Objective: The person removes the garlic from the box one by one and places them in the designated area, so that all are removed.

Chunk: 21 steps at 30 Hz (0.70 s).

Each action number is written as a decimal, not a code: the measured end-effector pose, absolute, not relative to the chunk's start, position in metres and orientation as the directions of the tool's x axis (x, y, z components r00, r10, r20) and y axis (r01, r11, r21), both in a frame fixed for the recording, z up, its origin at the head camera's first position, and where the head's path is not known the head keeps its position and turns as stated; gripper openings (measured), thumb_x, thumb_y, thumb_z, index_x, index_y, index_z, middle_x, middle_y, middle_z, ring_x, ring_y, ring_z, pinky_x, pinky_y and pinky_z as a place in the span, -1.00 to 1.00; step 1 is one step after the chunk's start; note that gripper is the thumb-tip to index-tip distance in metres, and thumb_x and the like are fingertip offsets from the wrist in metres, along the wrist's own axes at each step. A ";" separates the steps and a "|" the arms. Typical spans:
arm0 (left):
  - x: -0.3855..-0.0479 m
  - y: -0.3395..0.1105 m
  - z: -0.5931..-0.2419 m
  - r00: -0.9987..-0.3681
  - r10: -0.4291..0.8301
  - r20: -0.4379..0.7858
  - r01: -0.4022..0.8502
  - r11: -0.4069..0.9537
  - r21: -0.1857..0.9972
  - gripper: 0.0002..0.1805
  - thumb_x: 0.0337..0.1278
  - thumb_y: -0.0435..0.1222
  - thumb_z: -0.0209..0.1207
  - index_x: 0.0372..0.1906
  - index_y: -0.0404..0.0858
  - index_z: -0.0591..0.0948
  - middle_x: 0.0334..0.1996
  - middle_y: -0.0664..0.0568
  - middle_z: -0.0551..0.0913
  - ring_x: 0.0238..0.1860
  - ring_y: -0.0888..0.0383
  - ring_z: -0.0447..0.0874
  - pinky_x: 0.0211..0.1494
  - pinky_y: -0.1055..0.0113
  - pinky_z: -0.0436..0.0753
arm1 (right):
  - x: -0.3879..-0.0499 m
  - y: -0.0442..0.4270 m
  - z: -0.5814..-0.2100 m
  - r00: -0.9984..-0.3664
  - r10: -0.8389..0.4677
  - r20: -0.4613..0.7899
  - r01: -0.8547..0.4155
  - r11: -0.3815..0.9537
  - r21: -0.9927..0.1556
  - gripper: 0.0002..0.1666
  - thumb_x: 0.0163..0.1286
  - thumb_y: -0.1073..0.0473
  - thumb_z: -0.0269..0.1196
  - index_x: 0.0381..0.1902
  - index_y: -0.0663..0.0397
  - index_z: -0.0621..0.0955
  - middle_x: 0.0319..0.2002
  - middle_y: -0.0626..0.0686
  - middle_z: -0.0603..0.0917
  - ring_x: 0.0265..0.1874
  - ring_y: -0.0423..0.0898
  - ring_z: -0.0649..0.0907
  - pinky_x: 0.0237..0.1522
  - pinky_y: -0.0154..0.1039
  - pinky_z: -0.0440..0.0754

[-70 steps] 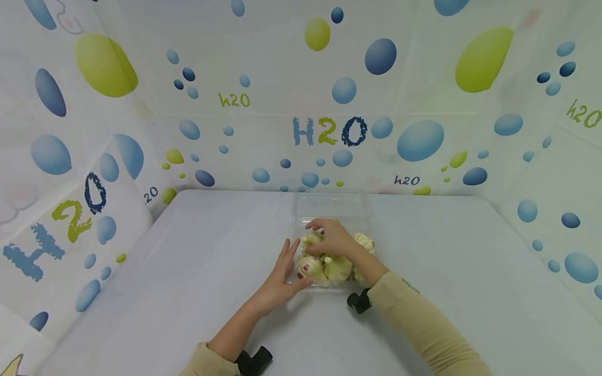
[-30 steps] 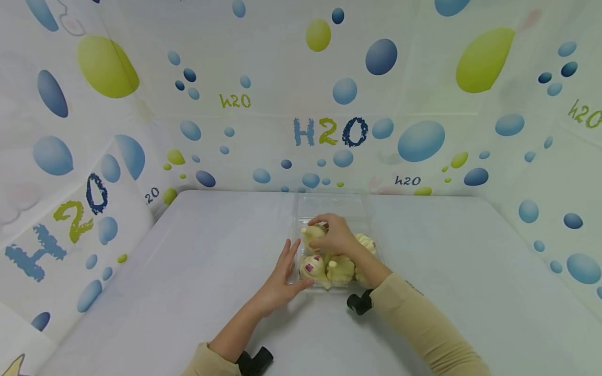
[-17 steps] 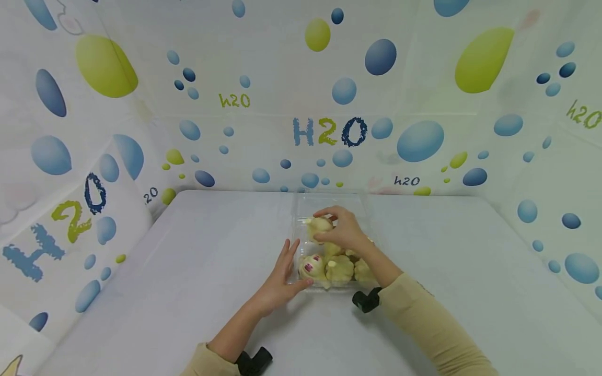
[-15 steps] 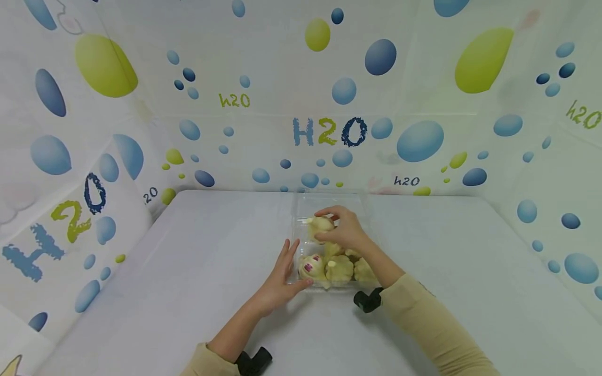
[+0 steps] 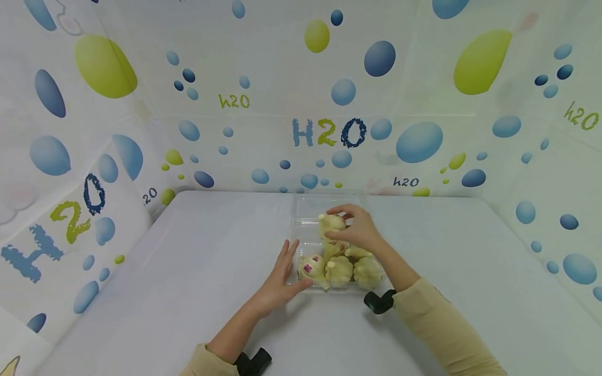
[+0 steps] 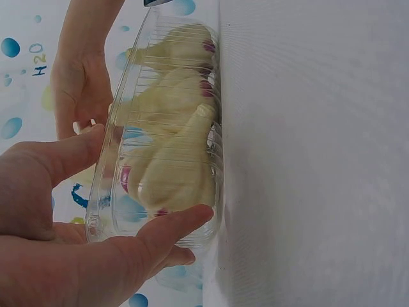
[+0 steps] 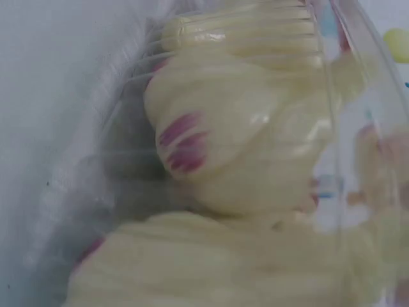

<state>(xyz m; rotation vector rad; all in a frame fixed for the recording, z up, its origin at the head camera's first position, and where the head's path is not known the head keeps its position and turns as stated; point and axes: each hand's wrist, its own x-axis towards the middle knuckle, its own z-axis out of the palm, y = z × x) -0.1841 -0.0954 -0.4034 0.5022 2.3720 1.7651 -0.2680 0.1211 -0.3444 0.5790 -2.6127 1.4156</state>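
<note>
A clear plastic clamshell box (image 5: 308, 246) stands on the table with its lid (image 5: 329, 204) folded back. Several garlic bulbs lie inside, among them a purple-streaked bulb (image 5: 310, 266) at the front left. Above the box's far part, my right hand (image 5: 361, 230) pinches one garlic bulb (image 5: 331, 224) between thumb and fingers. My left hand (image 5: 277, 287) rests against the box's left front corner, fingers straight along the side and thumb at the front. Through the box wall, the left wrist view shows garlic bulbs (image 6: 169, 166); purple-marked garlic (image 7: 223, 121) fills the right wrist view.
White cloth covers the table (image 5: 211, 250). Behind it and at both sides stand white curtains (image 5: 273, 130) printed with blue and green drops and H2O lettering. A black wrist mount (image 5: 380, 302) sits under the right sleeve, another black mount (image 5: 254, 361) under the left.
My right hand has lifted the garlic bulb from the box's left rear part and carried it up and to the right. My left hand has stayed at the corner.
</note>
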 end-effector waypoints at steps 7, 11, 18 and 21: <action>-0.184 -0.095 -0.403 -0.935 0.344 0.080 0.175 0.255 0.951 -0.05 0.04 -0.28 0.26 0.44 -0.02 -0.07 0.42 -0.12 -0.39 0.39 -0.16 -0.25 0.33 -0.03 0.02 | -0.266 0.134 -0.341 -0.923 -0.260 0.284 -0.380 0.498 -0.779 -0.48 -0.09 0.11 0.47 -0.09 0.01 0.63 -0.02 0.04 0.54 -0.12 0.03 0.48 -0.26 -0.15 0.54; -0.184 -0.095 -0.403 -0.936 0.344 0.076 0.173 0.263 0.949 -0.05 0.04 -0.28 0.26 0.44 -0.02 -0.07 0.42 -0.12 -0.39 0.40 -0.16 -0.25 0.33 -0.04 0.02 | -0.264 0.142 -0.340 -0.920 -0.258 0.297 -0.389 0.486 -0.783 -0.47 -0.08 0.11 0.47 -0.08 0.02 0.62 0.00 0.05 0.52 -0.13 0.04 0.47 -0.27 -0.16 0.52; -0.184 -0.095 -0.402 -0.934 0.344 0.095 0.195 0.270 0.943 -0.08 0.06 -0.29 0.24 0.44 -0.08 -0.05 0.42 -0.16 -0.38 0.39 -0.19 -0.26 0.33 -0.04 0.02 | -0.260 0.155 -0.336 -0.919 -0.248 0.306 -0.391 0.483 -0.784 -0.47 -0.05 0.13 0.46 -0.05 0.07 0.61 0.01 0.10 0.51 -0.14 0.04 0.45 -0.30 -0.16 0.51; -0.184 -0.095 -0.403 -0.933 0.345 0.099 0.202 0.277 0.939 -0.08 0.07 -0.29 0.24 0.44 -0.09 -0.05 0.42 -0.18 -0.38 0.39 -0.20 -0.24 0.32 -0.05 0.03 | -0.258 0.161 -0.334 -0.926 -0.233 0.297 -0.376 0.501 -0.780 -0.46 -0.04 0.12 0.46 -0.04 0.08 0.60 0.03 0.11 0.49 -0.14 0.04 0.45 -0.32 -0.18 0.52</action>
